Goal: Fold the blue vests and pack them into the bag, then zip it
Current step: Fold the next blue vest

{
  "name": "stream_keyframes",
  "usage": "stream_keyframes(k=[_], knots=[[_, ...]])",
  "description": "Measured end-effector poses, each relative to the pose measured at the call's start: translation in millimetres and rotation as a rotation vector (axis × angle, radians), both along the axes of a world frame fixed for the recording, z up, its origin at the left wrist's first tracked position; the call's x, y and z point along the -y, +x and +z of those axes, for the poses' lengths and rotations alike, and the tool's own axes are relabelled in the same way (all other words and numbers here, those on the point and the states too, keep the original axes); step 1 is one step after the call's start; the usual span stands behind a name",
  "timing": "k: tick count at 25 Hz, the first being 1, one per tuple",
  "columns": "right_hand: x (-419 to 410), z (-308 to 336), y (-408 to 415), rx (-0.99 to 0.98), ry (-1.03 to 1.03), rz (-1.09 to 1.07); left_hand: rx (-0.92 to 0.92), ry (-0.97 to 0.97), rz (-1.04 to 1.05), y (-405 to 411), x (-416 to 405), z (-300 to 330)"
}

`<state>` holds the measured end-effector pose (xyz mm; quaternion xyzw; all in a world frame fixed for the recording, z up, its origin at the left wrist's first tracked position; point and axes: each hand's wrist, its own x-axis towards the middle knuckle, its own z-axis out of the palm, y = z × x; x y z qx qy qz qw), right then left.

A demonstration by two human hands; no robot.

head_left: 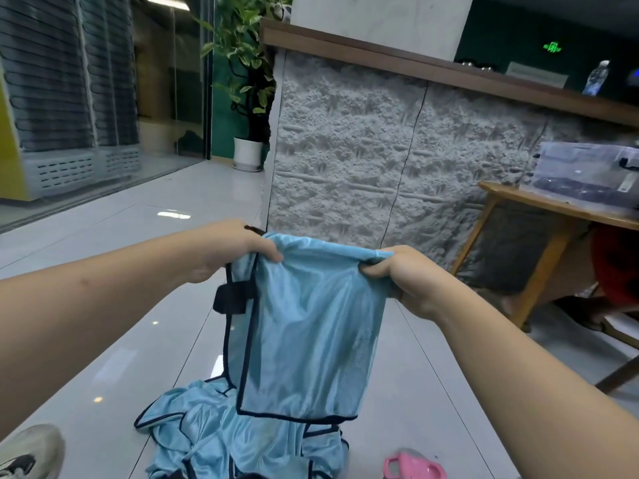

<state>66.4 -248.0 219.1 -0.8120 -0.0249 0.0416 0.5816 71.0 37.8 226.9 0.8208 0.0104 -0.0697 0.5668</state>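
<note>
Held vest [311, 326] hung long axis vertical over the floor [103, 243], left hand [228, 250] and right hand [404, 274] each pinching a top corner level, hem just above the heaped vests [221, 437] directly below; bag not visible.

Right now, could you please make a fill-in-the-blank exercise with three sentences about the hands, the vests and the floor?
1. Both the left hand and the right hand grip the top edge of a light ____ vest.
2. The other vests lie in a heap on the tiled ____.
3. The held vest is edged with dark ____ trim.

Missing words: blue; floor; navy
</note>
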Motion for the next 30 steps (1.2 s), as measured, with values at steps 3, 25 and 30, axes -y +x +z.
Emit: stream_keyframes(k=[3, 25, 30], knots=[[-4, 5, -6, -0.053, 0.272, -0.030, -0.111, -0.385, -0.018, -4, -6, -7], [-21, -40, -9, -0.233, 0.493, 0.056, -0.264, -0.628, -0.053, -11, 5, -43], [-23, -30, -7, -0.246, 0.528, -0.134, -0.241, -0.728, 0.024, -8, 7, -43]])
